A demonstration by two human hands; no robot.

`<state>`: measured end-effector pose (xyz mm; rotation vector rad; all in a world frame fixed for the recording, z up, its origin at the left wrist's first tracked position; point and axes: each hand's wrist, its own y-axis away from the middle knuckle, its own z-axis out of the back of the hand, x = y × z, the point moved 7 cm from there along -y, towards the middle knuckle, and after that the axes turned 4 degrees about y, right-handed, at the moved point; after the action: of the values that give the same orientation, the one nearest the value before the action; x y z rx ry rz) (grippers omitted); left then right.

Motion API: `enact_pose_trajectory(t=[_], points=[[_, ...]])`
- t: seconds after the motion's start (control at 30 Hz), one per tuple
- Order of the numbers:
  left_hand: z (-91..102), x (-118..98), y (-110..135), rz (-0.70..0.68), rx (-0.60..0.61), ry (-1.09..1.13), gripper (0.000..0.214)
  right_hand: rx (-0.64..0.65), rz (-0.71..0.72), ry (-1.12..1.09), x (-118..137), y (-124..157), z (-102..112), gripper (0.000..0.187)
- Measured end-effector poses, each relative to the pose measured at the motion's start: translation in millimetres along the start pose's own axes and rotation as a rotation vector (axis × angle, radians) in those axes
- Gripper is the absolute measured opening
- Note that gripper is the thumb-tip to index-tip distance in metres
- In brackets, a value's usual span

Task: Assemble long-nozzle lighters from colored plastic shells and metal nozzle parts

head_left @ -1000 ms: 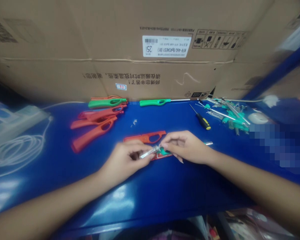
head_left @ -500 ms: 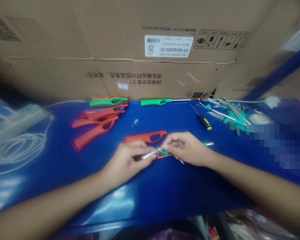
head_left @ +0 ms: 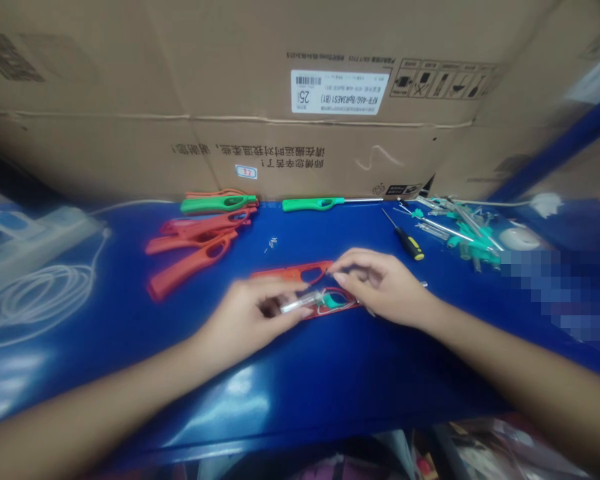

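My left hand is closed around the handle end of an opened red lighter casing. Its thumb and fingers flank a clear fuel tank lying in the casing. Just right of the tank sits a teal trigger, with a thin pale tube or wire curving around it. Above the casing's right part, my right hand pinches its thumb and index finger together; anything between them is too small to name. Behind both hands lies an orange casing half. A metal tip shows past my right wrist.
Red and green casings are piled at left. A green lighter lies by the cardboard. A screwdriver and teal parts with metal tubes lie at right. A coiled white cable is far left.
My right hand has moved off the teal trigger and slightly up, uncovering the trigger and more of the red casing. My left hand keeps its hold on the casing.
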<state>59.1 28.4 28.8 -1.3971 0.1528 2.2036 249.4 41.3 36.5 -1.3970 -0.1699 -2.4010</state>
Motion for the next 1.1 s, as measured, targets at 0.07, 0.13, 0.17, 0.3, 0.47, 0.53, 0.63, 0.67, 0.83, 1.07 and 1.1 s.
enact_pose_trajectory(t=[0.07,0.13,0.17,0.3,0.47,0.53,0.63,0.67,0.83,1.07,1.1], points=[[3.6,-6.7,1.1,-0.034,0.014,-0.075,0.021,-0.089,0.173,0.177,12.9,1.1,9.4,0.018],[4.5,-15.4,2.6,-0.107,0.059,-0.198,0.013,-0.121,0.305,0.334,22.7,4.4,11.2,0.014],[4.4,-19.2,3.6,-0.149,0.080,-0.261,0.012,-0.118,0.349,0.393,25.6,6.2,9.8,0.014],[0.9,-20.7,5.7,-0.193,0.151,-0.411,0.013,-0.040,0.417,0.512,27.1,10.7,0.1,0.015],[-2.6,-12.2,7.0,-0.109,0.196,-0.429,0.013,0.079,0.490,0.579,25.8,11.8,-8.6,0.019],[-1.9,-12.2,7.7,-0.097,0.195,-0.424,0.014,0.128,0.540,0.604,27.1,13.2,-11.8,0.022],[0.5,-13.4,7.8,-0.090,0.184,-0.404,0.016,0.184,0.593,0.673,28.4,16.4,-16.8,0.027],[1.1,-13.6,7.5,-0.088,0.184,-0.396,0.016,0.190,0.595,0.699,28.2,17.0,-17.7,0.027],[2.0,-13.5,5.8,-0.104,0.207,-0.372,0.020,0.204,0.540,0.757,24.2,15.7,-18.3,0.033],[3.8,-8.5,4.0,-0.089,0.173,-0.304,0.017,0.229,0.491,0.755,19.6,13.0,-18.1,0.029],[4.1,-7.4,3.8,-0.075,0.165,-0.293,0.016,0.228,0.491,0.753,19.5,13.0,-18.1,0.029]])
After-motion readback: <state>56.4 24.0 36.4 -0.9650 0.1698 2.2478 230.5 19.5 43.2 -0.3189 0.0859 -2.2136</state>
